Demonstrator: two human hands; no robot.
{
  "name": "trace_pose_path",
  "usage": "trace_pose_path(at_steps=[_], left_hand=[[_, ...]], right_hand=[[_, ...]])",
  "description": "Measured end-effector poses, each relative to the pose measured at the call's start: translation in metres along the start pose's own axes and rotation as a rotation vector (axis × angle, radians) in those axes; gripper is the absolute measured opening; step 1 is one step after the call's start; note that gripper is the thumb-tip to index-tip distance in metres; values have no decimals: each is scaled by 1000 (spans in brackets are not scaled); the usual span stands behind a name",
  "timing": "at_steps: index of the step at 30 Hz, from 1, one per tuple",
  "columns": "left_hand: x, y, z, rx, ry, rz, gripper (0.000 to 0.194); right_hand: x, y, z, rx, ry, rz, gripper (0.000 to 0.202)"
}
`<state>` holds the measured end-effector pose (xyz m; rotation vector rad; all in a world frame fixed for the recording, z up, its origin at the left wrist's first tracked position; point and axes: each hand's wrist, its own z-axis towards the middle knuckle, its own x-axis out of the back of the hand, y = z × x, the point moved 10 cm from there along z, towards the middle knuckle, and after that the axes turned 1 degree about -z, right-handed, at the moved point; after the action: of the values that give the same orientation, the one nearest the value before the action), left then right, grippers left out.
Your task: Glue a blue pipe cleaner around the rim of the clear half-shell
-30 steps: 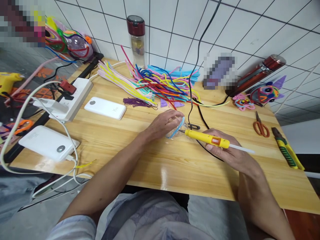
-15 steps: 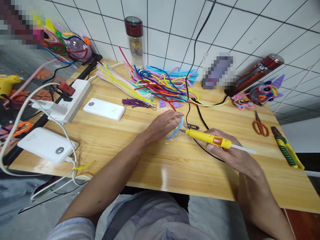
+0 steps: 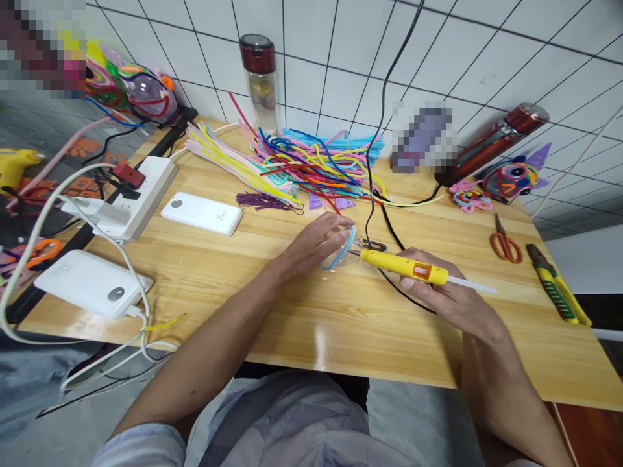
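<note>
My left hand (image 3: 324,240) is closed on a small clear plastic piece (image 3: 335,267), seemingly rounded, just above or on the table. A light blue pipe cleaner (image 3: 342,250) curves around that piece. In my right hand (image 3: 445,285) is a yellow hot glue gun (image 3: 403,264), with a white glue stick (image 3: 472,284) jutting from its rear. The gun's nozzle points left and is close to the clear piece by the blue strip; whether it touches, I cannot tell. My left fingers hide part of the piece.
Behind the hands lies a pile of coloured pipe cleaners (image 3: 316,162). Orange-handled scissors (image 3: 506,248) and green-yellow pliers (image 3: 557,285) lie right. A white power bank (image 3: 202,213) and a power strip (image 3: 139,201) are left. A black cable (image 3: 372,188) hangs near the gun.
The hands, the glue gun and the clear piece keep nearly the same places. The whole view has shifted very slightly.
</note>
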<state>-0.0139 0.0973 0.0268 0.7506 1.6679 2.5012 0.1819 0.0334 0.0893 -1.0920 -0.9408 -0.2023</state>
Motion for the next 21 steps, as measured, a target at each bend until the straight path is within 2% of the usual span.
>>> trace_pose_path(at_steps=[12, 21], left_hand=[[1, -3, 3, 43, 25, 21, 40], [2, -5, 0, 90, 22, -39, 44]], right_hand=[[-1, 3, -1, 31, 27, 13, 19], [3, 10, -3, -10, 52, 36, 24]])
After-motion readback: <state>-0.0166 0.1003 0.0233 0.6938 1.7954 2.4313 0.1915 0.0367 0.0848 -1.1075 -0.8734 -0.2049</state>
